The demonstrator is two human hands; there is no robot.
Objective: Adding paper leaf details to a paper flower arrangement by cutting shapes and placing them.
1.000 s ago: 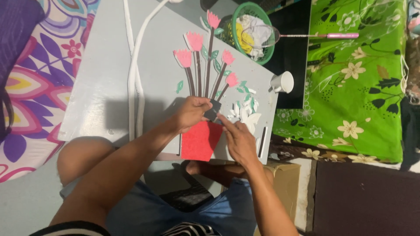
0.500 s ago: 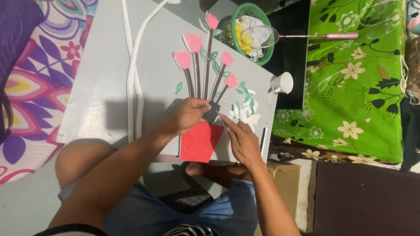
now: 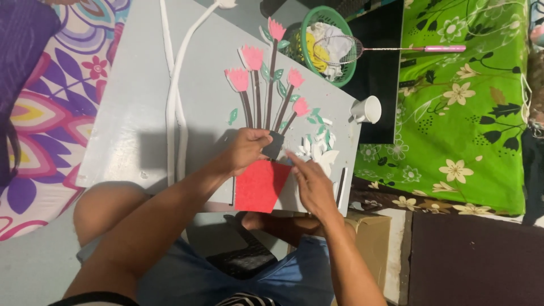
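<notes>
The left hand (image 3: 245, 148) pinches a small dark grey paper piece (image 3: 273, 146) between thumb and fingers, just under the bottom ends of the brown stems (image 3: 266, 99). The piece sits near the middle of the frame, right at the fingertips and just above the red paper pot (image 3: 259, 185). The right hand (image 3: 310, 182) is to the lower right of the piece, close but not touching it. Its fingers are loosely spread and it holds nothing that can be seen.

To do this step well, I think the left hand should hold the piece flat and still, so it does not slide on the grey board (image 3: 141, 130). It should line up with the stem ends and the top edge of the red pot, with no gap between them. The right hand can press it down softly, going from one side to the other. It is best to stay clear of the pink flowers (image 3: 252, 56) and the little green leaves (image 3: 232, 116), which look easy to knock. The white paper bits (image 3: 317, 148) lie just right of the piece, so the pressing hand should not sweep them away.
</notes>
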